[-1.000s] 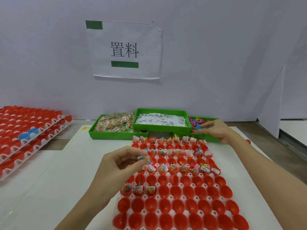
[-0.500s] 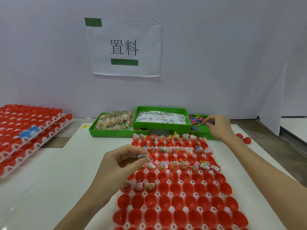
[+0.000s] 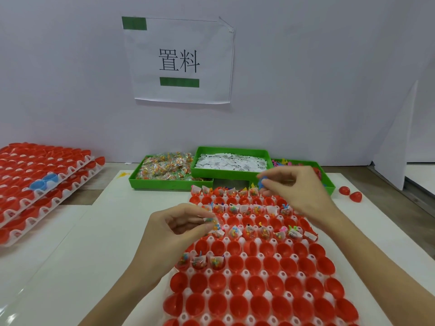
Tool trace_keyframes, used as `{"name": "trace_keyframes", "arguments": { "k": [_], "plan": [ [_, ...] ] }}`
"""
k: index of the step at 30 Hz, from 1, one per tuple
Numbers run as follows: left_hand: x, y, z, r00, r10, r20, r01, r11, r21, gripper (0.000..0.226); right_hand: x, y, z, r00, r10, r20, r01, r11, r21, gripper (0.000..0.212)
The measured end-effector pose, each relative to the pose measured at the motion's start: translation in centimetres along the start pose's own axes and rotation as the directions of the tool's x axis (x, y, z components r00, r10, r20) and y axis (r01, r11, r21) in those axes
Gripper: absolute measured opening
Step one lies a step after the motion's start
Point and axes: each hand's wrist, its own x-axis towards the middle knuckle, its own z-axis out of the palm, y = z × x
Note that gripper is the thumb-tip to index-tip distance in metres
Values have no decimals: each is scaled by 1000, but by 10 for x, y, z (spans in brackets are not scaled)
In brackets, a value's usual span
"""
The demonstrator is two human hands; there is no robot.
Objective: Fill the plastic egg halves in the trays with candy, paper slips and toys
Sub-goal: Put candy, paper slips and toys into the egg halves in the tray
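Clumsily released, the candy packet [image 3: 215, 225] pinched in her left hand [image 3: 179, 228] or the blue toy [image 3: 261, 183] pinched in her right hand [image 3: 299, 191] could miss an empty egg half [image 3: 237, 263].

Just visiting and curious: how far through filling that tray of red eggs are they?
Roughly the far half of the tray holds filled egg halves. The left hand pinches a candy packet; the right hand pinches a blue toy. The near rows of empty halves remain.
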Motion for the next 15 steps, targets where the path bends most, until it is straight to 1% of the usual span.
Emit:
{"name": "trace_keyframes", "arguments": {
  "k": [2,4,7,12,15],
  "plan": [
    [-1,1,1,999,26,27,-26,1000,-3,17,-27,-15,14,989,-44,141,40,999,33,18],
    [-3,2,2,997,47,61,-47,999,-9,16,-50,-22,28,975,-62,212,48,996,71,21],
    [-5,2,6,993,52,102,-52,999,-9,18,-68,-26,42,980,-72,186,60,996,69,18],
    [-5,-1,7,993,47,109,-50,999,19,23,-75,-31,47,979,-106,173,97,993,62,9],
    [-5,-2,7,993,50,106,-52,998,19,24,-76,-31,47,985,-137,101,140,990,-18,10]
  ]
}}
